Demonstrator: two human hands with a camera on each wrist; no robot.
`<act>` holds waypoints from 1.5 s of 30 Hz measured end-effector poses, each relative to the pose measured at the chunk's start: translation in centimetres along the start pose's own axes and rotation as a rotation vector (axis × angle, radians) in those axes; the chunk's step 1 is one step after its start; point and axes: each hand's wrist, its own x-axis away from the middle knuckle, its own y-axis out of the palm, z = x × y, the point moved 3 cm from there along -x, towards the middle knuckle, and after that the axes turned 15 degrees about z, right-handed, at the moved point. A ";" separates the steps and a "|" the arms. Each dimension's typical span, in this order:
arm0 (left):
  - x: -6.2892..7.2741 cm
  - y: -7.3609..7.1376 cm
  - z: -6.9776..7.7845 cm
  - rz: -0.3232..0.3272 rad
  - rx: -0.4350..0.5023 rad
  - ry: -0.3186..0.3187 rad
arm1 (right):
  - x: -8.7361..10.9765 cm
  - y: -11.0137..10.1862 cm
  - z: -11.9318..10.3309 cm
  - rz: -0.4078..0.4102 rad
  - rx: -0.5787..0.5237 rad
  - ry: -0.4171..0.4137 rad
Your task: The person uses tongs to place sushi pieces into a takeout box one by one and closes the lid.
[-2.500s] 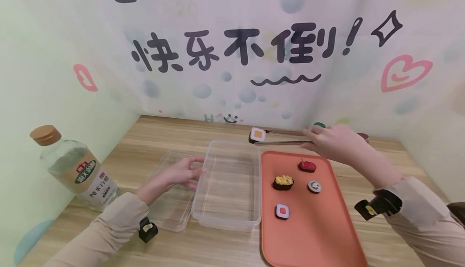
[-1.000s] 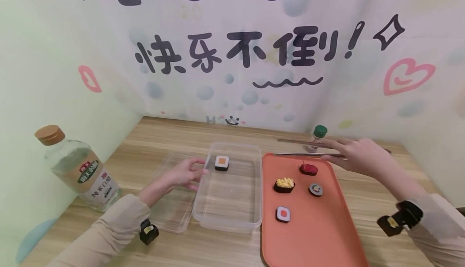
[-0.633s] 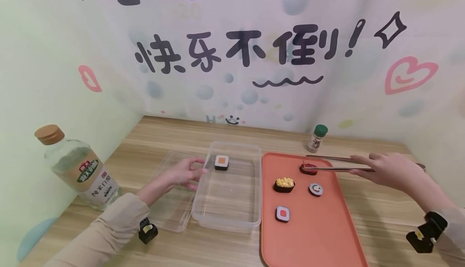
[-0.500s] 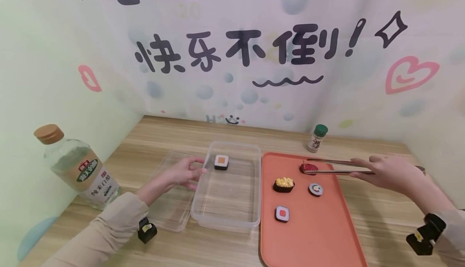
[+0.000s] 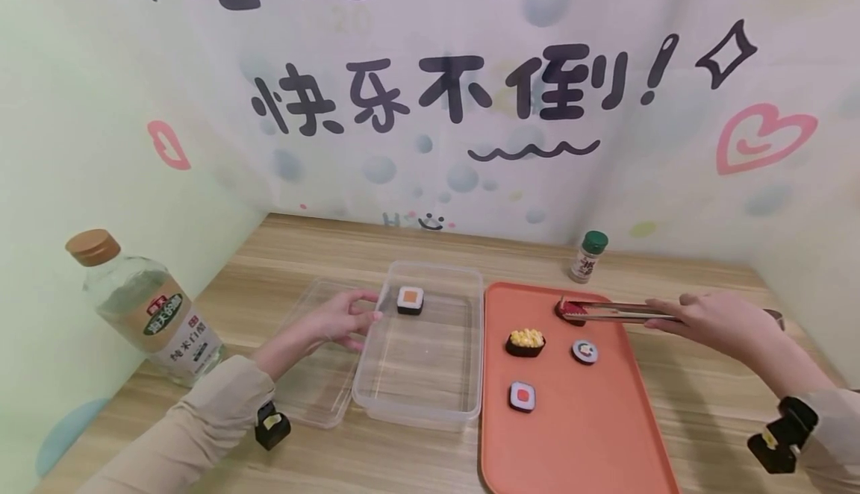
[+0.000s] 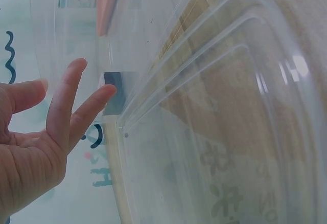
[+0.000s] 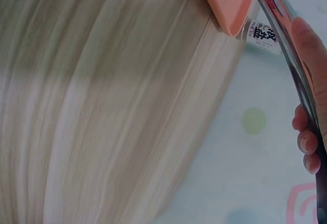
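Note:
My right hand grips metal tongs, whose tips close around the red-topped sushi at the back of the orange tray. In the right wrist view the tongs' toothed tip touches the red topping; most of that sushi lies outside the picture. My left hand rests against the left side of the clear plastic container, its fingers spread and fairly straight in the left wrist view. A sushi piece with an orange centre sits inside the container at the back left.
Also on the tray are a corn-topped sushi, a round roll and a red-centred roll. A clear lid lies under my left arm. A green-capped shaker stands behind the tray; a vinegar bottle stands left.
The tongs have let go of the orange-centred sushi in the container. My right hand has moved right and down to the tray, and the tongs have closed on the red-topped sushi.

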 end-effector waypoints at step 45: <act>-0.2 0.0 -0.3 0.016 0.028 -0.010 | -19.2 -4.7 -14.4 0.130 0.137 -0.629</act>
